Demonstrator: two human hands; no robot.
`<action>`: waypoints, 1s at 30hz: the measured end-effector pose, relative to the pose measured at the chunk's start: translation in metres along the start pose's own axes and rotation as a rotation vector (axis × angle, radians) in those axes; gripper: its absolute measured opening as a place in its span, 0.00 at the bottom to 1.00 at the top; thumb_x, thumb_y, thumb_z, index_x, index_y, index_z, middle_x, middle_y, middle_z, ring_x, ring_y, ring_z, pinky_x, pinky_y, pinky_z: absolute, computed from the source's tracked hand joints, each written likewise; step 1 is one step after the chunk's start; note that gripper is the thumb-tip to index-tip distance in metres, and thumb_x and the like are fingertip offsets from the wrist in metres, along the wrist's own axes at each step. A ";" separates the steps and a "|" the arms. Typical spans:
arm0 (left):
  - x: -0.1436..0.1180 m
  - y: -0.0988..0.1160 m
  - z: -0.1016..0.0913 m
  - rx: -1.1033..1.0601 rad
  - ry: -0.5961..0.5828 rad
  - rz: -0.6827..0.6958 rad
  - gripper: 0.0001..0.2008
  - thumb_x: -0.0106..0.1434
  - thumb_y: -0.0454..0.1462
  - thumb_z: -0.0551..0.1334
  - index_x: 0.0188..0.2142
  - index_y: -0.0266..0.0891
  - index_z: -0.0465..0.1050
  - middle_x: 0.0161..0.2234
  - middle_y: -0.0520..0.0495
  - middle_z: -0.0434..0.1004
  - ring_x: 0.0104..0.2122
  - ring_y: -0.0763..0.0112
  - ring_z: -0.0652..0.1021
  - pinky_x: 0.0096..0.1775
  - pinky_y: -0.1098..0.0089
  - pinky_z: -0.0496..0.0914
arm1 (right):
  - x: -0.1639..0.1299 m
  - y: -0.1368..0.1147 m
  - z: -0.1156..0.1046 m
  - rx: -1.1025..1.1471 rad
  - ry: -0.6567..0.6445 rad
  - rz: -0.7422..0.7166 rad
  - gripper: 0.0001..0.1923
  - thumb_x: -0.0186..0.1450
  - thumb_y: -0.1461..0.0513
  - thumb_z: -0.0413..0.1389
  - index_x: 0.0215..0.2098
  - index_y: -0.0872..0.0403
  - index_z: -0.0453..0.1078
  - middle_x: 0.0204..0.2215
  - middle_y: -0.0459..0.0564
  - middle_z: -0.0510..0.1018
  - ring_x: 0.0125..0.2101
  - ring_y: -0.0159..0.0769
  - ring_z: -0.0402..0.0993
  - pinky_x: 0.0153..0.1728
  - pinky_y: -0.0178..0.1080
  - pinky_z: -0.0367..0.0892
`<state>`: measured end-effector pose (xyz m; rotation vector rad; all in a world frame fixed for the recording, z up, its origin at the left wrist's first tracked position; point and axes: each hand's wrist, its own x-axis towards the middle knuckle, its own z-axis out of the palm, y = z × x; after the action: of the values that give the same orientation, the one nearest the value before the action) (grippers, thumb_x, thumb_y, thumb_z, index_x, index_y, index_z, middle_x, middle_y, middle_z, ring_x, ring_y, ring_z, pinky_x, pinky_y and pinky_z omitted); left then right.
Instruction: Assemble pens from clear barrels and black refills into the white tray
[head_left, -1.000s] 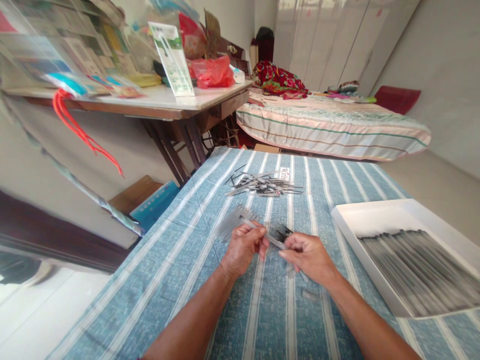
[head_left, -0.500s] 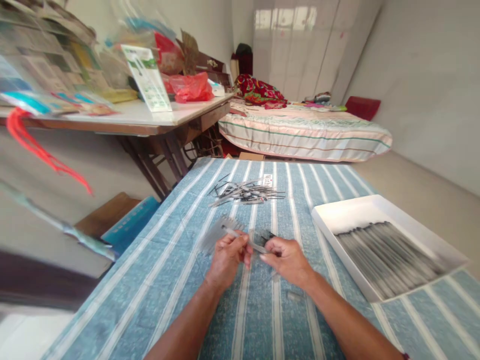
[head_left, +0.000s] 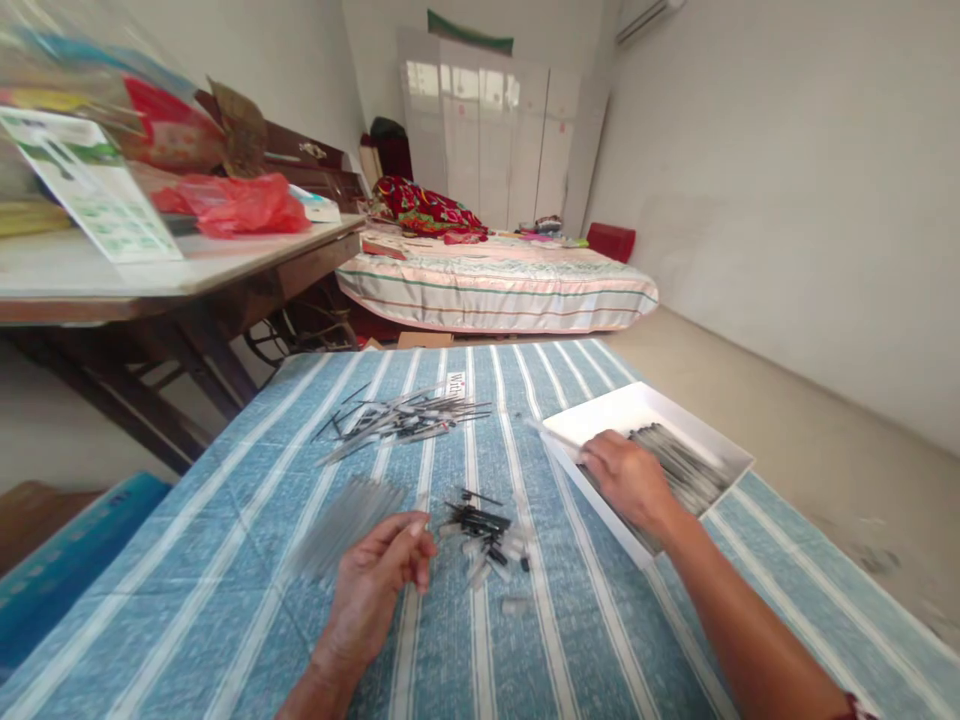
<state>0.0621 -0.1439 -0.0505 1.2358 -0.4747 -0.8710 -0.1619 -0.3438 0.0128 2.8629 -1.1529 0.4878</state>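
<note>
My right hand [head_left: 626, 475] is over the white box [head_left: 592, 407], fingers closed on a slim, pale translucent pen [head_left: 553, 438] that is blurred and pokes out to the left. Inside the box lie rows of similar dark-tipped grey pens [head_left: 679, 465], partly covered by the hand. My left hand [head_left: 394, 555] hovers above the cloth with thumb and fingers curled together, seemingly around nothing. Beside it on the left is a flat bunch of clear grey tubes [head_left: 345, 525]. A small heap of black pieces and whitish caps [head_left: 487, 530] lies to its right.
Further back on the blue striped cloth [head_left: 247, 560] sits a loose pile of thin dark and grey rods [head_left: 409, 412]. One clear cap [head_left: 516, 605] lies nearer me. A side table [head_left: 225, 270] with plastic bags stands at left; a bed [head_left: 495, 285] is beyond.
My right hand has moved from beside my left hand to the box on the right, carrying the pen. My left hand has let go of it. The view has swung right.
</note>
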 end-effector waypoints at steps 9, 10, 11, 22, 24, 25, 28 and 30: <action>0.000 -0.005 0.004 0.063 0.002 0.007 0.14 0.48 0.44 0.66 0.31 0.36 0.72 0.20 0.51 0.72 0.15 0.76 0.67 0.16 0.74 0.63 | -0.039 0.164 -0.007 -0.358 -0.238 0.463 0.21 0.66 0.58 0.39 0.34 0.54 0.72 0.36 0.55 0.76 0.37 0.41 0.72 0.34 0.37 0.60; 0.000 -0.006 0.004 0.070 -0.001 0.007 0.14 0.48 0.44 0.66 0.31 0.37 0.72 0.20 0.52 0.72 0.15 0.76 0.67 0.16 0.74 0.63 | -0.042 0.168 -0.005 -0.346 -0.278 0.459 0.20 0.66 0.58 0.39 0.34 0.54 0.72 0.36 0.56 0.76 0.38 0.41 0.72 0.35 0.37 0.60; 0.000 -0.007 0.004 0.076 -0.004 0.005 0.14 0.48 0.44 0.66 0.31 0.37 0.72 0.20 0.52 0.72 0.15 0.76 0.68 0.16 0.74 0.63 | -0.044 0.170 -0.003 -0.332 -0.306 0.452 0.20 0.66 0.58 0.40 0.34 0.54 0.72 0.37 0.56 0.76 0.39 0.41 0.72 0.36 0.37 0.60; -0.005 -0.004 0.006 0.163 -0.023 0.002 0.13 0.49 0.44 0.64 0.31 0.38 0.72 0.20 0.53 0.72 0.16 0.76 0.68 0.18 0.75 0.63 | -0.038 0.167 0.005 -0.345 -0.338 0.459 0.18 0.64 0.61 0.42 0.34 0.57 0.74 0.34 0.59 0.77 0.39 0.44 0.73 0.44 0.45 0.55; -0.006 -0.003 0.008 0.174 -0.026 0.003 0.14 0.49 0.44 0.64 0.32 0.37 0.72 0.20 0.53 0.71 0.16 0.76 0.68 0.18 0.75 0.62 | -0.036 0.164 0.007 -0.345 -0.335 0.461 0.18 0.64 0.61 0.42 0.35 0.57 0.74 0.34 0.59 0.77 0.39 0.45 0.73 0.43 0.45 0.55; -0.007 -0.002 0.008 0.180 -0.030 0.005 0.14 0.49 0.44 0.64 0.31 0.37 0.72 0.20 0.53 0.71 0.16 0.76 0.68 0.18 0.75 0.62 | -0.035 0.162 0.007 -0.342 -0.335 0.462 0.18 0.64 0.62 0.42 0.35 0.57 0.73 0.34 0.59 0.77 0.39 0.45 0.73 0.43 0.44 0.56; -0.007 -0.003 0.009 0.201 -0.039 0.012 0.14 0.49 0.44 0.64 0.30 0.36 0.71 0.20 0.52 0.71 0.15 0.76 0.67 0.18 0.74 0.63 | -0.033 0.159 0.008 -0.331 -0.336 0.470 0.17 0.64 0.62 0.42 0.36 0.56 0.73 0.35 0.58 0.77 0.39 0.44 0.73 0.41 0.43 0.57; -0.006 -0.004 0.009 0.207 -0.035 0.014 0.14 0.49 0.44 0.64 0.30 0.36 0.71 0.19 0.52 0.71 0.15 0.77 0.68 0.17 0.74 0.63 | -0.031 0.158 0.008 -0.327 -0.338 0.486 0.17 0.63 0.61 0.43 0.37 0.55 0.73 0.36 0.58 0.77 0.39 0.45 0.73 0.41 0.43 0.58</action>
<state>0.0506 -0.1446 -0.0504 1.4056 -0.6130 -0.8481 -0.2884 -0.4392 -0.0198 2.4297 -1.7980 -0.1879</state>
